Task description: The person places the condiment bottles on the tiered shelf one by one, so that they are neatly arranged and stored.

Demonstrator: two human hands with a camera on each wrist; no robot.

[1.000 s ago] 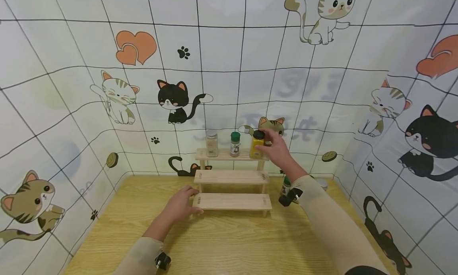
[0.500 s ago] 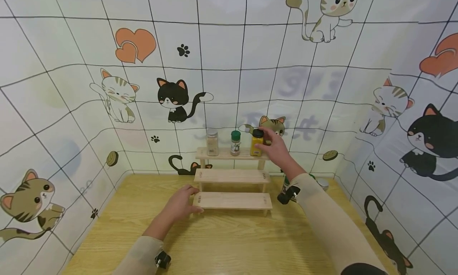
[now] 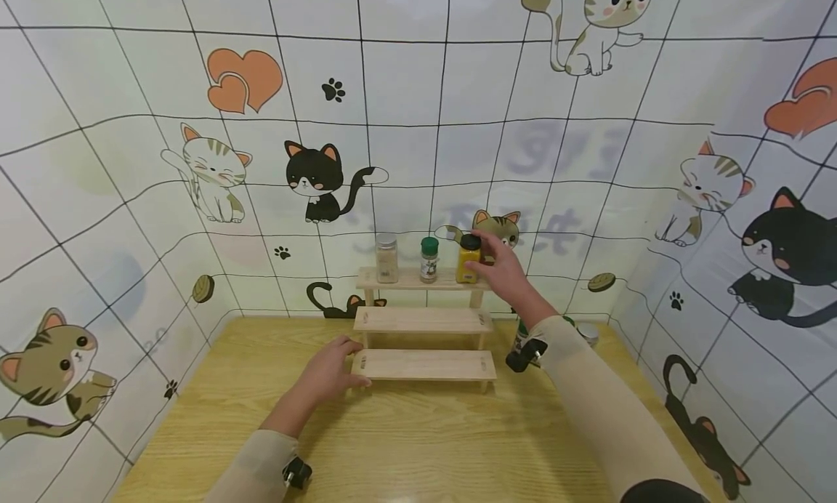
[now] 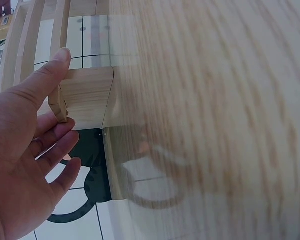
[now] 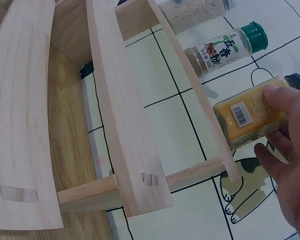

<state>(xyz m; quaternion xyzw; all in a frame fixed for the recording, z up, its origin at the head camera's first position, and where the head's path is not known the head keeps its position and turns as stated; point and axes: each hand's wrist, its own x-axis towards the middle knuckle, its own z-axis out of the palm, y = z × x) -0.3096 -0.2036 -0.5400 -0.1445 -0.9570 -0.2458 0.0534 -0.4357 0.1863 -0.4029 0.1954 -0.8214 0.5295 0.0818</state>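
A three-step wooden shelf rack (image 3: 423, 365) stands on the table. My left hand (image 3: 329, 372) holds the left end of its lowest step; in the left wrist view the thumb (image 4: 50, 72) lies on one side of the board and fingers on the other. On the top step, at its right end, is a yellow spice jar (image 3: 468, 263) with a black lid. My right hand (image 3: 506, 274) grips this jar from the right, thumb on its side in the right wrist view. Left of it stand a green-capped spice jar (image 3: 429, 262) and a clear jar of pale contents (image 3: 386, 259).
Right of the rack, more jars stand on the wooden table (image 3: 418, 445), partly hidden by the right forearm; a grey lid (image 3: 588, 333) shows among them. A cat-printed wall covering (image 3: 418, 147) rises behind and on both sides.
The yellow spice jar leans slightly less and stands more upright in my right hand. My left hand keeps its hold on the rack. The head view has tilted a little.
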